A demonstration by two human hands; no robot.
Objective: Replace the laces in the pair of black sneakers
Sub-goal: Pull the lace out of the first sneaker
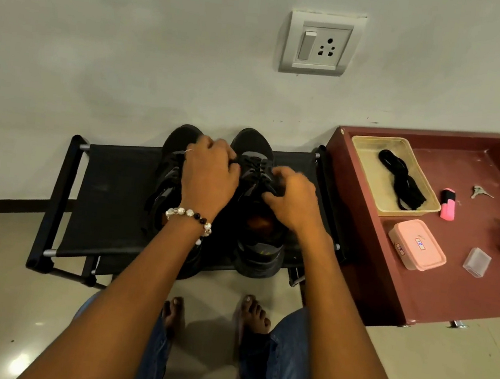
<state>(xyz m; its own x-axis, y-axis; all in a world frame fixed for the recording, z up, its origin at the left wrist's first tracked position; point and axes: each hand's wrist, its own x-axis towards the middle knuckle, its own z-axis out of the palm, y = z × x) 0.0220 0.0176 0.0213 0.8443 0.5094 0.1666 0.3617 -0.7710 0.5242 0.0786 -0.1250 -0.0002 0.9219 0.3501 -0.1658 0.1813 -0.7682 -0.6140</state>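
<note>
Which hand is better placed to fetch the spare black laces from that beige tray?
Probably the right hand. The beige plastic tray holding the coiled black laces sits on the maroon table to its right, while the left hand would have to cross over the black sneakers.

A: State the left arm and hand.
B: Bare left forearm extended forward. Left hand [209, 173] back-up, fingers curled downward, wrist straight.
A: The right?
B: Bare right forearm extended parallel. Right hand [293, 199] back-up, fingers bent, fingertips [268, 197] drawn together toward the left hand. What they grip is unclear.
</note>
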